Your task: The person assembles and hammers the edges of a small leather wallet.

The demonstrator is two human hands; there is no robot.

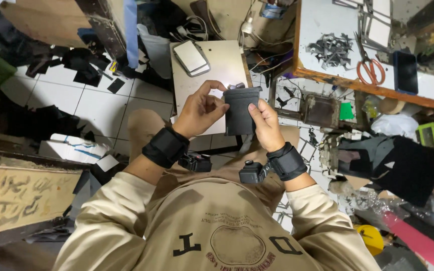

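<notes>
**Dark piece held up in both hands, mid-work**

Far left, black offcuts (84,68) lie scattered on the white tile floor (96,108), w/ a scrawled cardboard sheet (21,200) nearer the body. Moving in, the left hand (199,110) is closed in a pinch: thumb and fingers curl onto the left edge of a dark grey flat piece (240,110), near its top. That piece sits upright, centre frame, raised above the lap and in front of a small pale table (212,70) that carries a light-coloured phone-like slab (191,56). The right hand (264,123) grips the piece's right edge, thumb pressed on the face, fingers behind (can't see them fully). Both wrists wear black straps w/ small black devices clipped on.

Right of the hands, a wooden-edged bench (357,83) holds a pile of grey scraps (332,47), orange-handled scissors (370,68) and a dark phone (406,71).

Progress, judging by layout: cutting looks largely done, given so many scraps about; the piece appears shaped, w/ a small folded or tabbed bit at its top edge. Fingers sit at that top area, so fitting or folding seems underway, not finished. Can't tell what's left beyond that.
</notes>
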